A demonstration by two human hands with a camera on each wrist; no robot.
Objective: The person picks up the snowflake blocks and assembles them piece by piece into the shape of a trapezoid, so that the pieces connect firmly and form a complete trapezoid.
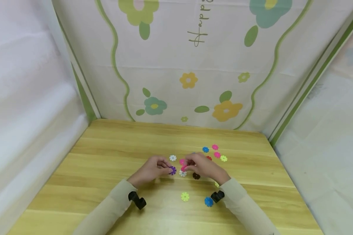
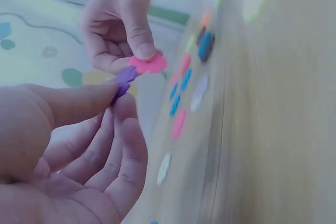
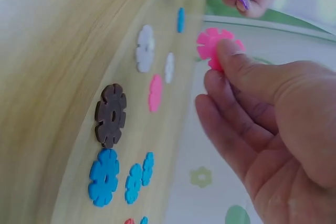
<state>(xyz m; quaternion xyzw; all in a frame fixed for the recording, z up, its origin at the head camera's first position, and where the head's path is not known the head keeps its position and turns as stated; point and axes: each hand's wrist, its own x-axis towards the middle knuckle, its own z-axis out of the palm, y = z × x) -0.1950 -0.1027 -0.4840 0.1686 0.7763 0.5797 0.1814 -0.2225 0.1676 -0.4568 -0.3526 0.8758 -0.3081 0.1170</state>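
Note:
My left hand pinches a purple notched snowflake disc between thumb and fingertips. Facing it, my right hand holds a pink snowflake disc by its edge, thumb on top. Both discs are held up above the table, close to each other. In the left wrist view the pink disc overlaps the purple one's tip; from the right wrist a gap shows between them. Below the hands lie a white disc and a dark brown disc. Another pink disc lies just beyond, partly hidden by the right fingers.
Loose discs are scattered over the wooden table. A yellow disc and a blue disc lie nearer me, the blue one by the right wrist. Several more lie at the back right. Flower-printed cloth stands behind the table, with pale cloth at both sides.

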